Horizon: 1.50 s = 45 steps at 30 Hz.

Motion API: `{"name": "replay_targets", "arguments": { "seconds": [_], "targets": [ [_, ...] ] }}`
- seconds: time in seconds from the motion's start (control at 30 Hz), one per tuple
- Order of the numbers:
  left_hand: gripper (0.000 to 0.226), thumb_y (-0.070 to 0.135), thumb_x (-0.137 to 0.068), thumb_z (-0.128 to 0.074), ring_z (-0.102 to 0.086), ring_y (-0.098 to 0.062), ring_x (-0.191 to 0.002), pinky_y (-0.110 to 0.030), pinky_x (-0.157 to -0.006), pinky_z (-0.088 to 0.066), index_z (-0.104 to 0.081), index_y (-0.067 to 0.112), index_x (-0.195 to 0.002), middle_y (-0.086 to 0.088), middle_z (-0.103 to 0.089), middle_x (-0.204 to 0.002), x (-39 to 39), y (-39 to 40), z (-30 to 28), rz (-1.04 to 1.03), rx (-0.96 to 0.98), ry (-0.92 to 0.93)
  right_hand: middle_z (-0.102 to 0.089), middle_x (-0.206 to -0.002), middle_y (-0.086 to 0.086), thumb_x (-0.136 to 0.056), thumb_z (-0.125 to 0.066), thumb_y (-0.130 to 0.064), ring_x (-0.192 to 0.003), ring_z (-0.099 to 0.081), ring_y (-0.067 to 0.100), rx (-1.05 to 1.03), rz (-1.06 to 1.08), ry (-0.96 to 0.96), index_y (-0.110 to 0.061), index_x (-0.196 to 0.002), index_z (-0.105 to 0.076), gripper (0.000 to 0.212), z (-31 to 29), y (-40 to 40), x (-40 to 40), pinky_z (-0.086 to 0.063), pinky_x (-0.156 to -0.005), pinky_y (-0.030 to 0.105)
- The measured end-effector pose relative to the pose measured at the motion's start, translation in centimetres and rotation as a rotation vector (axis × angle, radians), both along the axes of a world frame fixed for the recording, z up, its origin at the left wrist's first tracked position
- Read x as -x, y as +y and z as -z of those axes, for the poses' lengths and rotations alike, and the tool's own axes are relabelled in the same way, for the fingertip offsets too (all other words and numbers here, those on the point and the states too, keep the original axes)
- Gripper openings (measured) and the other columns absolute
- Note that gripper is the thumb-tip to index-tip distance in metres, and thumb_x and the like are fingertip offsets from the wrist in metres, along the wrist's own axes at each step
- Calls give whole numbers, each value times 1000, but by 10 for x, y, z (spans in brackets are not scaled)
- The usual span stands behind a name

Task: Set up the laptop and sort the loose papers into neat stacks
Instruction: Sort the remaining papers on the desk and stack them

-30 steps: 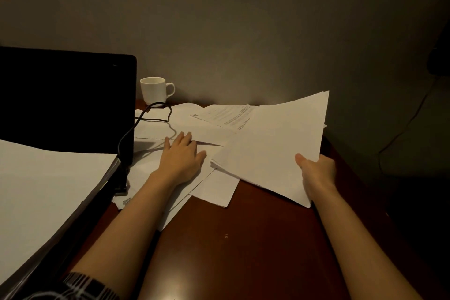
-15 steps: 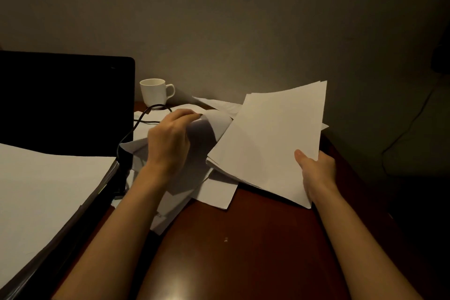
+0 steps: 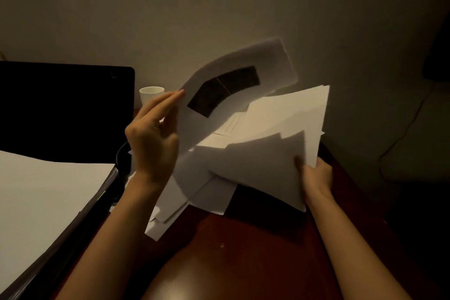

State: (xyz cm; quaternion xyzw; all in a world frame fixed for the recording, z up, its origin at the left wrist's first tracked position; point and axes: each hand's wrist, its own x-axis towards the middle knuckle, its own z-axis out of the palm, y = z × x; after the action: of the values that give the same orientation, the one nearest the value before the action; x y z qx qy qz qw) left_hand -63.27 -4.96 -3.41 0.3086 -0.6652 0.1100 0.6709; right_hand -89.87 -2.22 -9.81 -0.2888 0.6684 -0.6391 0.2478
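A: Changed since a sec ago?
B: Left hand (image 3: pixel 153 139) was flat on the pile, now up w/ one sheet (image 3: pixel 233 85) lifted clear, curling, dark printed block showing. Sorting under way, prob. one more page heading for the held bundle.
A: Grip on it?
B: Pinched at the left edge betw. thumb and fingers, fingers mostly straight, not a fist.
A: Other side?
B: Right hand (image 3: pixel 316 175) clasps a fanned bundle (image 3: pixel 280 151) at its lower corner, tilted above the table (image 3: pixel 243 251).
A: Rest of the papers? Laptop?
B: Loose papers (image 3: pixel 211 195) spread on the table under both hands. Laptop (image 3: pixel 60 105) open at left, screen dark, white stack (image 3: pixel 43 202) lying over its front.
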Motion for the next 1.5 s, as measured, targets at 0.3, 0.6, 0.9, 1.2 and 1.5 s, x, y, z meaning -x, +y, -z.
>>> {"name": "replay_targets", "arguments": {
  "seconds": [0.3, 0.6, 0.9, 1.2, 1.5],
  "targets": [
    [33, 9, -91, -60, -60, -13, -107, -27, -94, -49, -62, 15, -123, 5, -64, -116, 15, 2, 6, 378, -900, 633, -62, -98, 7, -95, -54, -9, -87, -60, 23, 28, -234, -140, -10, -110, -60, 16, -9, 3, -14, -50, -80, 38],
    [67, 10, -87, -66, -48, -14, -111, -29, -91, -40, -33, 16, -145, 3, -48, -124, 20, -16, 35, 244, -1042, 473, -60, -82, 5, -98, -48, -13, -68, -58, 17, -8, -354, -150, -1, -121, -54, 27, -7, 5, -10, -46, -42, 17],
    [36, 12, -86, -66, -62, -16, -94, -16, -59, -54, -51, 25, -116, 4, -62, -105, 18, -12, 38, 647, -1117, 371, -40, -74, -2, -102, -36, -22, -60, -39, 4, -135, -403, -166, -17, -84, -50, 23, -14, 5, -9, -33, -52, 12],
    [39, 9, -86, -66, -59, -8, -91, -18, -73, -54, -52, 13, -123, 10, -58, -100, 28, -5, 33, 409, -697, 277, -71, -96, -4, -88, -59, -33, -87, -67, 13, 185, -470, 33, -18, -103, -65, 22, -40, 21, -20, -54, -68, 23],
    [49, 21, -85, -65, -54, 17, -92, -4, -71, -47, -41, 15, -127, 18, -50, -105, 35, 3, 21, 397, -511, 274, -65, -85, -12, -85, -67, -11, -72, -63, -7, 420, -213, 242, -14, -100, -62, 16, -38, 16, -27, -50, -65, 17]
  ]
}}
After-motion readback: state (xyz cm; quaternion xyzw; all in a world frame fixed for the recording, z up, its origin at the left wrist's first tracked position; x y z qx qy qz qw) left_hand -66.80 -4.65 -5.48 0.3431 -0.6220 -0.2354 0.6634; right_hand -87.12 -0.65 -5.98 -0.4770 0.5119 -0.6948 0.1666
